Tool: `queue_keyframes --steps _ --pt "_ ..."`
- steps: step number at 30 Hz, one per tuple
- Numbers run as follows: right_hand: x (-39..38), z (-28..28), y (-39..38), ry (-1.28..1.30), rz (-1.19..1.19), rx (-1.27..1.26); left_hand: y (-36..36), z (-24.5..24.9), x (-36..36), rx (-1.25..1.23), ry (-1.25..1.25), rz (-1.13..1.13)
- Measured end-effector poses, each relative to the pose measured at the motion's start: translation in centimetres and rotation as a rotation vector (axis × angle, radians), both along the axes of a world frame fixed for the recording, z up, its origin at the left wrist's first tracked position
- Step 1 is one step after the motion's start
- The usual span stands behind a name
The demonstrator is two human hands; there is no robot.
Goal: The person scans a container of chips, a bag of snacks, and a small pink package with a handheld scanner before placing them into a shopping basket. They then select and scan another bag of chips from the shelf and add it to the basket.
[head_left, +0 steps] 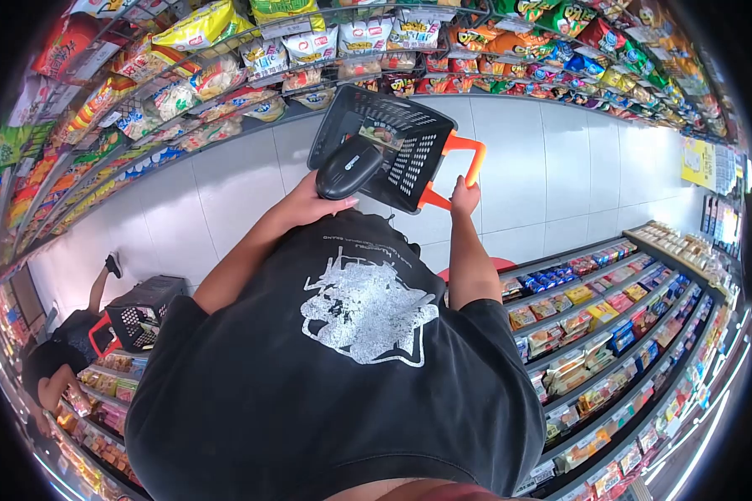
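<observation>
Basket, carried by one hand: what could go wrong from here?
1. Only the right hand grips the orange handle, so the basket may swing and the packet inside could shift.
2. The left hand holds the scanner right at the basket's rim, so the two might knock together.
3. Another person bends nearby in the aisle, so a bump is possible.

- Tall shelves beyond the fingers carry rows of snack bags.
- White tiled floor lies below the fingers.
- Low shelves right of the fingers hold small boxed packets.
</observation>
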State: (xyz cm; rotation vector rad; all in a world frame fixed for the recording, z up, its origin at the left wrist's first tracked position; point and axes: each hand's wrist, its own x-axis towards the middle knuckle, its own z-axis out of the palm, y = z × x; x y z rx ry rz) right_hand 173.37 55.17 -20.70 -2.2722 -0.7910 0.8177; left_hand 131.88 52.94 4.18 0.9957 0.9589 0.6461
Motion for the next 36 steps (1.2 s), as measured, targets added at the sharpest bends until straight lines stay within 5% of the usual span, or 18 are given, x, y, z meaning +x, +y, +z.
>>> queue_keyframes --steps 18,36 --pt "0.7 2.0 14.0 0.184 0.295 -0.263 10.7 -0.3 0.7 -0.022 -0.054 -0.091" --pt "0.1 0.7 20.8 -0.034 0.845 -0.028 13.3 -3.0 9.8 -0.025 -0.010 0.160"
